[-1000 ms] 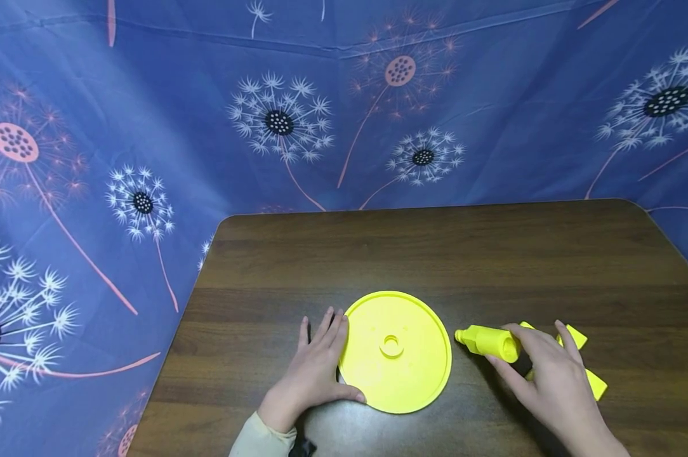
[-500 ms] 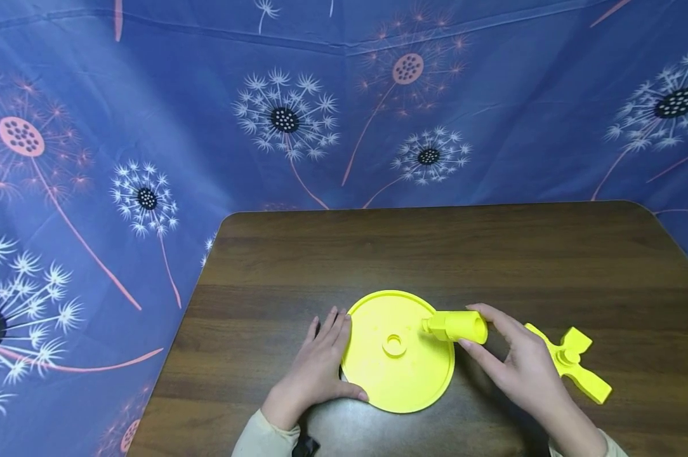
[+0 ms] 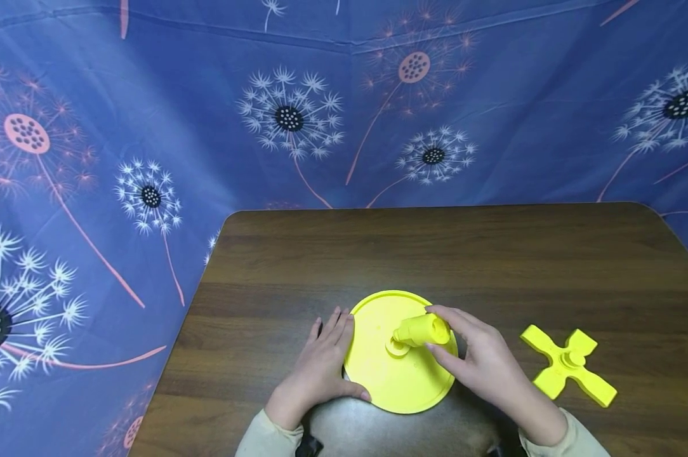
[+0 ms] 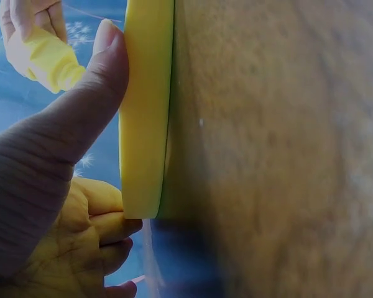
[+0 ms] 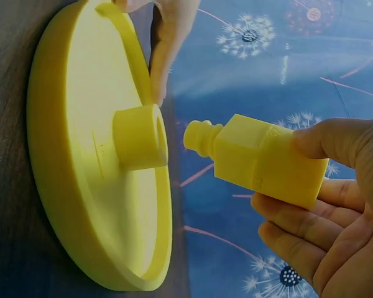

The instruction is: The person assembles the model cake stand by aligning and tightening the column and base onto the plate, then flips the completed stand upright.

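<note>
My left hand [image 3: 318,374] rests against the left side of a round yellow tray-like base [image 3: 403,387], fingers straight along its rim and thumb [image 4: 109,59] touching its edge. A raised hollow collar [image 5: 140,138] stands at the middle of that base. Between thumb and fingers, my right hand [image 3: 483,358] holds a short yellow post [image 5: 267,161] by its wide, hollow end. The post is tilted over the base. Its narrow ribbed tip [image 5: 202,138] points toward the collar, with a small gap between them in the right wrist view.
A yellow cross-shaped piece [image 3: 569,362] with a round stub at its centre lies on the brown wooden table [image 3: 435,254], right of the base. Behind the table hangs a blue cloth [image 3: 509,95] with dandelion prints.
My right hand has carried the post leftward from beside the cross-shaped piece to over the base's collar, uncovering the cross. The left hand keeps its place at the rim.
</note>
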Action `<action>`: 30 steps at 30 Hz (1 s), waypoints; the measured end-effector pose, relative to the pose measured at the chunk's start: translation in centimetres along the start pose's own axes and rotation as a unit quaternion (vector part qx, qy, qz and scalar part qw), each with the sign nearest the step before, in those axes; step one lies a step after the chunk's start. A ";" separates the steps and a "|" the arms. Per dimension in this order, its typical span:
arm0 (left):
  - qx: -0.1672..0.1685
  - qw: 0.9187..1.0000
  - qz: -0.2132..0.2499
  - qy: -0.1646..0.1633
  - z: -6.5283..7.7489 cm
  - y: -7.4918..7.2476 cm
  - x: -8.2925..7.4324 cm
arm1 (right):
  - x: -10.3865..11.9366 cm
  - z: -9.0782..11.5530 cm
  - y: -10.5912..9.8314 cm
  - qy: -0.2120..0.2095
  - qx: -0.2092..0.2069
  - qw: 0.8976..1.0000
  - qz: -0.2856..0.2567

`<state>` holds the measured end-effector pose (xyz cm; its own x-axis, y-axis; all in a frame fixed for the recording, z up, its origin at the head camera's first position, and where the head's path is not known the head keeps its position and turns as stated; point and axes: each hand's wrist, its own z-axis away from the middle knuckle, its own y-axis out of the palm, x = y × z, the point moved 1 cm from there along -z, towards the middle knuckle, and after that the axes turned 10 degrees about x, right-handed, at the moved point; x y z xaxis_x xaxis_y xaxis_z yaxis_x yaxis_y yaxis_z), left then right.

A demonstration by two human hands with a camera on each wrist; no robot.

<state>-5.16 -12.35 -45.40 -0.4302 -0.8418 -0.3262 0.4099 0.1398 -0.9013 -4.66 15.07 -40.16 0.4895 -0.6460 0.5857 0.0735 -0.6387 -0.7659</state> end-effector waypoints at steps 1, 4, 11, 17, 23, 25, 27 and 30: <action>0.000 1.000 0.000 0.000 0.0 0.0 0.0 | 0.0 -0.1 0.1 -0.002 0.004 1.000 0.007; 0.001 1.000 0.000 -0.004 0.0 -0.1 0.0 | 0.0 -0.2 0.2 -0.012 0.010 1.000 0.021; -0.005 1.000 0.004 -0.002 0.0 0.0 0.1 | -0.3 -0.5 0.7 -0.042 0.025 0.999 0.023; -0.004 1.000 -0.001 -0.001 -0.1 0.0 0.0 | -0.2 -0.7 1.1 -0.074 0.031 0.996 0.037; 0.000 1.000 -0.004 -0.002 -0.1 0.0 -0.1 | 0.2 -1.2 1.3 -0.092 0.042 0.994 0.037; 0.001 1.000 -0.005 -0.003 -0.1 0.0 -0.1 | 0.3 -1.4 1.4 -0.093 0.050 0.994 0.036; 0.000 1.000 -0.005 -0.003 -0.1 0.0 -0.1 | 0.4 -1.5 1.3 -0.092 0.062 0.993 0.035; -0.001 1.000 -0.004 -0.001 0.0 0.1 0.0 | 0.5 -1.6 1.1 -0.089 0.087 0.992 0.034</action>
<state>-5.15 -12.28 -45.45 -0.4313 -0.8443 -0.3181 0.4043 0.1343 -0.9047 -5.70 13.34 -40.28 0.6428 -0.5913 0.4871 0.1761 -0.5047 -0.8451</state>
